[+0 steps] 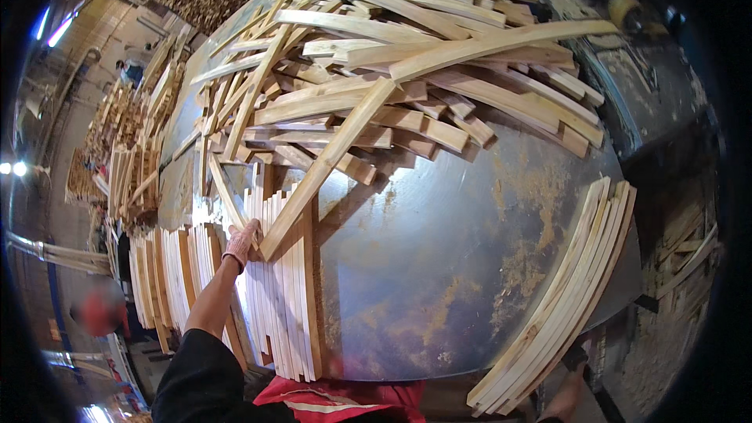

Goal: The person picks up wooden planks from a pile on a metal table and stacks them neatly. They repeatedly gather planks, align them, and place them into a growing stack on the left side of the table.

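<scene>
My left hand (239, 244), in a pinkish knit glove, grips the near end of a narrow wooden strip (225, 189). Right beside its fingers is the end of a longer wooden strip (329, 167), which slants up to the heap. Under both lies a row of wooden strips (288, 305) set side by side, reaching the near table edge. At the lower right, my right forearm (564, 399) shows past the table's edge. The hand there is mostly hidden, next to a bundle of curved wooden strips (558, 299), and its grip cannot be made out.
A large heap of loose wooden pieces (352, 23) covers the far part of the metal table (423, 247), which carries sawdust. More stacked strips (170, 276) stand at left. A machine (640, 88) borders the far right. A person (97, 308) is at the left.
</scene>
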The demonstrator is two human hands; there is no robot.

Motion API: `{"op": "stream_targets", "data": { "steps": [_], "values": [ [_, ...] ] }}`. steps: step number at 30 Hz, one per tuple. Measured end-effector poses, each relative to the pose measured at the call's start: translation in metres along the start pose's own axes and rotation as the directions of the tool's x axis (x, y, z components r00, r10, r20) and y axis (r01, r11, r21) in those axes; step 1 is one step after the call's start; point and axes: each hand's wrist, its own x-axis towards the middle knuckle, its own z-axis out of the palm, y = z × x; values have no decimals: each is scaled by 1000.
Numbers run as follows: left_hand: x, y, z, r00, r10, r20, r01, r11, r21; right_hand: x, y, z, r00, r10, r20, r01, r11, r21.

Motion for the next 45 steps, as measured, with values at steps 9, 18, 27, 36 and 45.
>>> {"op": "stream_targets", "data": {
  "steps": [9,18,27,36,45],
  "values": [
    [-33,-10,-15,974,-25,225,97,944,-315,-204,-287,-114,853,-440,-281,505,555,661],
    [-49,-120,-84,751,164,640,262,815,-517,-663,-572,96,240,-915,324,787,378,487],
    [-81,-222,-132,564,211,799,-550,817,172,-670,-513,94,222,-906,361,605,419,677],
    [-11,-140,-42,684,671,287,-693,720,-31,-633,-369,91,135,-908,397,968,206,142],
    [-61,-84,-84,842,27,539,202,910,-362,-652,-396,125,310,-637,706,118,763,636]
  ]
}}
